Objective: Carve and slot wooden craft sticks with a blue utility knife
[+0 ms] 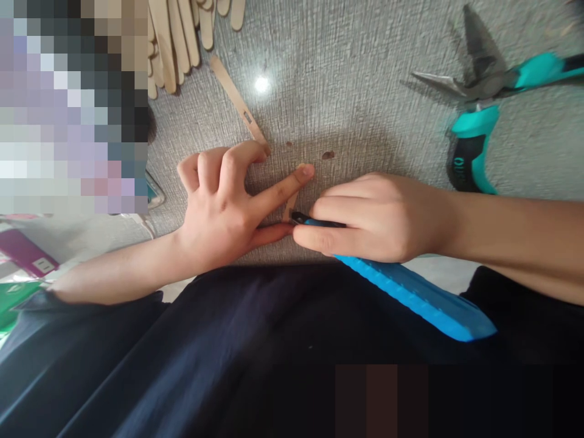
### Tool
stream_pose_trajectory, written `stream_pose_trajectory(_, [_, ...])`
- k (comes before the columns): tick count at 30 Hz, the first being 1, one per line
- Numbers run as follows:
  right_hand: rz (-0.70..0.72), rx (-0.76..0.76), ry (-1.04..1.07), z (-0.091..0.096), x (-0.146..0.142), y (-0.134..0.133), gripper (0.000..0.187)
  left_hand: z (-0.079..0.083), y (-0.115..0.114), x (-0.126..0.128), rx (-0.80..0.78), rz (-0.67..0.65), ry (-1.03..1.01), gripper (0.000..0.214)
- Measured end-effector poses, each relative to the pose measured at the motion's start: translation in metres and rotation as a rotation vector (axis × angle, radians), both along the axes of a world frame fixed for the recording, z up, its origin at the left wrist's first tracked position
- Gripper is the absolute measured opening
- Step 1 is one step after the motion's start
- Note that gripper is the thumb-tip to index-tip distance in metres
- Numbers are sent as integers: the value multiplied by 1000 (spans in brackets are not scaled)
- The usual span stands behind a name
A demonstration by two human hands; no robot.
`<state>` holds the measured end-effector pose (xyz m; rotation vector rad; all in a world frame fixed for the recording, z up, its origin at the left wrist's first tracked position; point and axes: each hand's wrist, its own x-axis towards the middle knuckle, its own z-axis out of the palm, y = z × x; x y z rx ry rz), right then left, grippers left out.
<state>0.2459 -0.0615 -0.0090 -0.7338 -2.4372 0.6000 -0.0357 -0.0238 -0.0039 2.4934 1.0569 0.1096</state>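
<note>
- While the left hand (223,207) presses a short-looking pinned stick (291,205) to the desk (356,73) with index finger and thumb, its other fingers curl loosely; it steadies the wood rather than gripping it.
- The right hand (369,216) is closed firmly around a blue cutter (415,295), whose dark nose meets the pinned stick close by the left thumb.
- Already done, by the look of it: a slotted stick (239,103) lies beyond the left hand, a small rectangular opening right through it near one end. Whether the curled fingers touch that end, I cannot tell.
- In hand, I judge, is cutting on the pinned stick; no finished opening shows in it, though fingers and cutter hide part of its length.
- Apparently unworked: the loose sticks (177,36) heaped at the desk's far left, with no openings visible.
- Pliers (483,91) lie spread beyond the right forearm, untouched.
</note>
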Motion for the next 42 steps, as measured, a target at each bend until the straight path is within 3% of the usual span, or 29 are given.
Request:
stream_pose_trajectory(11, [-15, -181, -41, 2, 3, -2, 41, -1, 2, 2, -46, 33, 40, 104])
stream_pose_trajectory(20, [-32, -86, -11, 2, 1, 0, 33, 3, 1, 2, -40, 23, 50, 98])
stream_pose_trajectory(29, [-19, -151, 7, 2, 1, 0, 32, 14, 1, 3, 196, -56, 28, 84])
stream_pose_trajectory(33, [-22, -187, 47, 3, 1, 1, 32, 17, 2, 3, 137, -43, 7, 87])
stream_pose_trajectory(38, [-20, -239, 39, 6, -1, 4, 41, 21, 4, 2, -108, -15, 87, 94])
stream_pose_trajectory(42, [-23, -286, 32, 8, -1, 6, 46, 22, 4, 2, -100, -13, 74, 95])
